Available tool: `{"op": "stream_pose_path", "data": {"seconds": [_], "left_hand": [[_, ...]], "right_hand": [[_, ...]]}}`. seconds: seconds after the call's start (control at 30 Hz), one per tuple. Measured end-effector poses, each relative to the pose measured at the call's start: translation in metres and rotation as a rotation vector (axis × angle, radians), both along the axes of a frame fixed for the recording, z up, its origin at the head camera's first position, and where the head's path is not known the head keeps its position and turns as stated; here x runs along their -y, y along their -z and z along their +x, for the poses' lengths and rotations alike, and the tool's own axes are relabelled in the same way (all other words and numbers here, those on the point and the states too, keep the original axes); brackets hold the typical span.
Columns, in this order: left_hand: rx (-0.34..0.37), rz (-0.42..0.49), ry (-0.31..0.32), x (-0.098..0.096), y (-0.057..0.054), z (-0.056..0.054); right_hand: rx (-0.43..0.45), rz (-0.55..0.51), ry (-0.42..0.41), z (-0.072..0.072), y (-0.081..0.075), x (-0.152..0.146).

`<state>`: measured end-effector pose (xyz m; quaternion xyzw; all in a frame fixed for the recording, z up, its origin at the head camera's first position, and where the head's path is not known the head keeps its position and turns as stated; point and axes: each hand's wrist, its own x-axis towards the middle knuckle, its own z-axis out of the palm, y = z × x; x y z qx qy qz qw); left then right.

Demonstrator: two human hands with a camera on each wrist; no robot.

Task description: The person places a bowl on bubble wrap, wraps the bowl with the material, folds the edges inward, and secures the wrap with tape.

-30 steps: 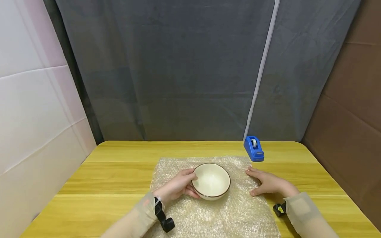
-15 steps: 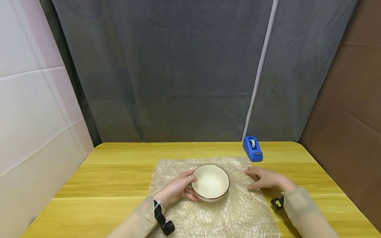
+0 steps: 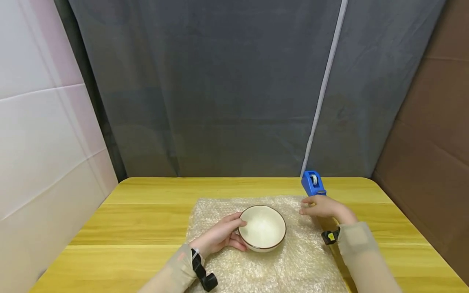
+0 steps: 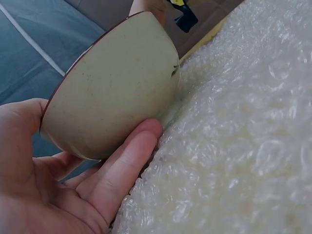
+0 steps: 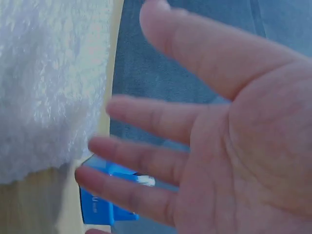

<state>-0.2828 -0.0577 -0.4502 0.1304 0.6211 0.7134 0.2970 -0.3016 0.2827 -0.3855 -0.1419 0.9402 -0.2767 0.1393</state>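
A cream bowl [image 3: 264, 228] with a dark brown rim sits over a sheet of bubble wrap [image 3: 293, 260]. My left hand [image 3: 221, 236] grips its left side, thumb over the rim and fingers under the outer wall. In the left wrist view the bowl [image 4: 117, 83] tilts, with fingertips between its underside and the bubble wrap [image 4: 234, 131]. My right hand [image 3: 326, 207] is at the far right corner of the sheet, near a blue tape dispenser [image 3: 312, 183]. In the right wrist view that hand [image 5: 204, 131] has its fingers spread and holds nothing, overlapping the dispenser [image 5: 97, 209].
The sheet lies on a yellow wood-grain table [image 3: 146, 211]. A dark grey curtain [image 3: 227, 89] hangs behind the table's far edge. White panels [image 3: 47, 134] stand on the left, and a brown panel [image 3: 428, 134] on the right.
My right hand has moved away from the sheet's right edge, farther back toward the tape dispenser, and now covers its front end. The left hand keeps its hold on the bowl.
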Motion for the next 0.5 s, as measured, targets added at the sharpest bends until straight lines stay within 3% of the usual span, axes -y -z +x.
{"op": "stream_pose_path", "data": {"seconds": [0.33, 0.5], "left_hand": [[-0.039, 0.017, 0.009, 0.002, 0.001, -0.002], [-0.044, 0.011, 0.019, 0.002, 0.003, -0.001]], "right_hand": [[-0.119, 0.030, 0.134, -0.013, 0.017, 0.003], [-0.127, -0.012, 0.195, -0.018, 0.027, 0.002]]}}
